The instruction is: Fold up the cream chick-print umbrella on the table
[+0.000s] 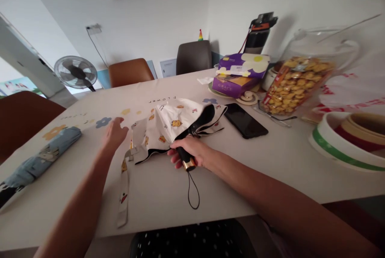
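Note:
A white folding umbrella with small printed figures and a black lining lies collapsed on the table, its fabric loose and unwrapped. My right hand is wrapped round its black handle, which ends in a gold band and a dark cord loop. The umbrella's white strap trails over the tabletop toward the near edge. To the left of the fabric, my left hand is held with fingers apart and nothing in it. Further left lies a blue folded umbrella, rolled up.
Right of the umbrella lies a black phone. Behind it are purple tissue packs, glasses, a packet of yellow snacks, a glass jug and a dark bottle. Tape rolls stand at the right edge.

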Available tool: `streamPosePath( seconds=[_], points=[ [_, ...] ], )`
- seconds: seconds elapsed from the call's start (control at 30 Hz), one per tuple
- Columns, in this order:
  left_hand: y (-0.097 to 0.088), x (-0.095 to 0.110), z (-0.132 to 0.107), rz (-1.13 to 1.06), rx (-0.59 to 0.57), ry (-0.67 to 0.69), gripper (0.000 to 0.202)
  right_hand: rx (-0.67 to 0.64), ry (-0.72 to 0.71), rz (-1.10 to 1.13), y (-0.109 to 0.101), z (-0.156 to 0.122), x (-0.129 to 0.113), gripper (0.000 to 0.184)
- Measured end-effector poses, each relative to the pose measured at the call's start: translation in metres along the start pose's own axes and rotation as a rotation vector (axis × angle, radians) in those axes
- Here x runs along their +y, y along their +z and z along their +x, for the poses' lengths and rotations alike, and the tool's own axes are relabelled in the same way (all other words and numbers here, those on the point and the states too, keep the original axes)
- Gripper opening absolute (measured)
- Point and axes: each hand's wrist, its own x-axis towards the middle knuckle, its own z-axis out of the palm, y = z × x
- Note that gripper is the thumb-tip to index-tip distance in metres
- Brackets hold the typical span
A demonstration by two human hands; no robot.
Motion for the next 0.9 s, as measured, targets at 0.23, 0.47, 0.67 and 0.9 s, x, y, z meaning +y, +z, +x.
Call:
streamPosePath(
  seconds=[0.23,0.47,0.67,0.9],
  points=[
    [0.070,0.046,-0.037,0.212,-0.160,0.279,0.030,0.051,-0.112,0.050,0.003,-0.001,0.001,0.020],
    [0.150,0.096,-0.054,0.430,-0.439,0.635,0.056,0.050,-0.215,0.072,0.003,0.001,0.005,0.017],
    [0.159,0.104,-0.041,0.516,-0.325,0.695,0.033,0.078,-0.172,0.054,0.004,-0.003,0.003,0.020],
    [0.085,0.088,-0.030,0.142,0.142,0.623,0.029,0.077,-0.145,0.049,0.004,0.001,0.003,0.020]
  ],
)
